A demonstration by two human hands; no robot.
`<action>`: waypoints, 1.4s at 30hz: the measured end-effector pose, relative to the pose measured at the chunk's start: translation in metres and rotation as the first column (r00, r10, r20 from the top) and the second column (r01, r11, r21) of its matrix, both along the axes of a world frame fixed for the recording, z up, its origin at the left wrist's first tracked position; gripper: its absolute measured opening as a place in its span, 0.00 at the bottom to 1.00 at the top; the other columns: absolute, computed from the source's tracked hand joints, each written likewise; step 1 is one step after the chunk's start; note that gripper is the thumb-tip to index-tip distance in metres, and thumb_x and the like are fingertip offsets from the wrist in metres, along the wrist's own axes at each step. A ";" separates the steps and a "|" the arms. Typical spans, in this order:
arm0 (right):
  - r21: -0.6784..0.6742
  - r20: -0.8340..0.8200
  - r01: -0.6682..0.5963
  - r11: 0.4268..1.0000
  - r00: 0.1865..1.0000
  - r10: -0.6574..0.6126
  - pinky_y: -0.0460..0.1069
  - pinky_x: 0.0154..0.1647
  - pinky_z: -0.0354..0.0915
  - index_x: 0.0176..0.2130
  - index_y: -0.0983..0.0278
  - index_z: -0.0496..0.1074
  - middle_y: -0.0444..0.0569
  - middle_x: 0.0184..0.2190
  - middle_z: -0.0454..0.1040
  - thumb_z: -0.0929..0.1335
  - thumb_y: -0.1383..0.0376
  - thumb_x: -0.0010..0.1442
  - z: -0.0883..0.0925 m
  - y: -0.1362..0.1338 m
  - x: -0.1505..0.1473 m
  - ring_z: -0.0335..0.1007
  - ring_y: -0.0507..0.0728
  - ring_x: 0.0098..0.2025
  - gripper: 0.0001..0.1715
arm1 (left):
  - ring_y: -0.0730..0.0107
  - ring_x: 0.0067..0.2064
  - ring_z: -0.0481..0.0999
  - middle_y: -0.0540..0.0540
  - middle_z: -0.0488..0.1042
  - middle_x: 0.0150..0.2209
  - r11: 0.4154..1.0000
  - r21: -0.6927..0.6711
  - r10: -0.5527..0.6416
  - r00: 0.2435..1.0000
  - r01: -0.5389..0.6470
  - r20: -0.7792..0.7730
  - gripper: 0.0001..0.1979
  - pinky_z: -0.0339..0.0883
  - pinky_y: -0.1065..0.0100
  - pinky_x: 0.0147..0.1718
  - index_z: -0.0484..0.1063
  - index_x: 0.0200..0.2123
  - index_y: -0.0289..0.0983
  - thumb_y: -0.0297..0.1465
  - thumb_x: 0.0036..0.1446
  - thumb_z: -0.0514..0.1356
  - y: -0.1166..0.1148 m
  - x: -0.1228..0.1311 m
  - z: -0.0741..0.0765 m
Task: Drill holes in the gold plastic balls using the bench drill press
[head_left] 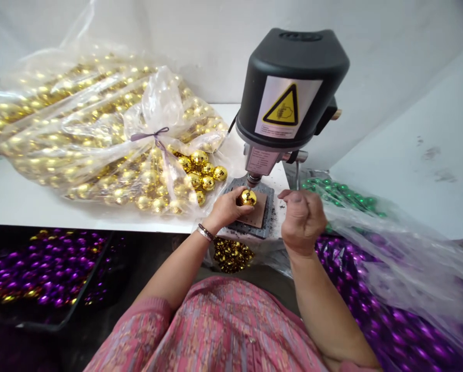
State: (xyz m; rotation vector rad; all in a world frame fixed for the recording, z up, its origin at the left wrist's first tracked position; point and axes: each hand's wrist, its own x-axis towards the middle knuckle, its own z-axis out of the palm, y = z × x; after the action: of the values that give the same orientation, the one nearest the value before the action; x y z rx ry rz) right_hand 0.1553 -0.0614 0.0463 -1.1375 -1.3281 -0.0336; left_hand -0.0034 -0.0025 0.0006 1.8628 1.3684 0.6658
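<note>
My left hand point(231, 207) pinches a shiny gold ball point(249, 198) between thumb and fingers. The ball rests over a brown board point(253, 216) on the grey base point(269, 219) of a black bench drill press point(293, 67). Right above the ball is the drill chuck point(253, 179); whether the bit touches the ball I cannot make out. My right hand point(303, 219) is closed around the metal feed lever point(297, 175) at the right of the press. Dark shavings lie on and around the base.
A large clear bag point(99, 139) of gold balls, tied with a purple ribbon, lies left of the press, with several loose gold balls point(207, 182) at its mouth. Purple balls point(49, 268) fill a dark crate below left. Bags of green balls point(336, 191) and purple balls point(351, 289) stand right.
</note>
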 end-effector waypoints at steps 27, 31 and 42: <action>-0.107 -0.273 -0.118 0.987 0.958 0.085 0.49 0.30 0.56 0.23 0.64 0.67 0.40 0.19 0.61 0.62 0.51 0.65 0.072 -0.002 -0.003 0.58 0.46 0.23 0.26 | 0.49 0.48 0.77 0.36 0.79 0.45 0.942 0.158 0.334 0.770 -0.297 -0.543 0.26 0.69 0.58 0.46 0.71 0.57 0.34 0.38 0.57 0.63 0.027 -0.107 0.019; -0.115 -0.262 -0.117 0.986 0.961 0.084 0.49 0.28 0.55 0.24 0.64 0.67 0.40 0.19 0.61 0.62 0.52 0.66 0.072 -0.003 -0.003 0.57 0.46 0.22 0.25 | 0.60 0.40 0.77 0.43 0.79 0.39 0.945 0.027 0.328 0.943 -0.327 -0.057 0.29 0.68 0.64 0.40 0.71 0.56 0.35 0.39 0.52 0.66 0.018 -0.110 0.018; -0.123 -0.218 -0.131 0.984 0.971 0.102 0.48 0.31 0.58 0.25 0.64 0.67 0.40 0.21 0.64 0.62 0.50 0.66 0.069 -0.006 -0.002 0.59 0.46 0.24 0.25 | 0.71 0.34 0.76 0.48 0.77 0.36 0.841 -0.462 0.345 0.379 0.281 0.859 0.24 0.66 0.73 0.28 0.73 0.46 0.39 0.38 0.45 0.72 -0.005 -0.061 0.006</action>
State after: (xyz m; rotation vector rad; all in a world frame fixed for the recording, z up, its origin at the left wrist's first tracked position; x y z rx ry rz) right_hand 0.1533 -0.0673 0.1151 -1.1415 -1.2190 0.2619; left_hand -0.0645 -0.0072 0.0065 0.6689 0.6533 1.0009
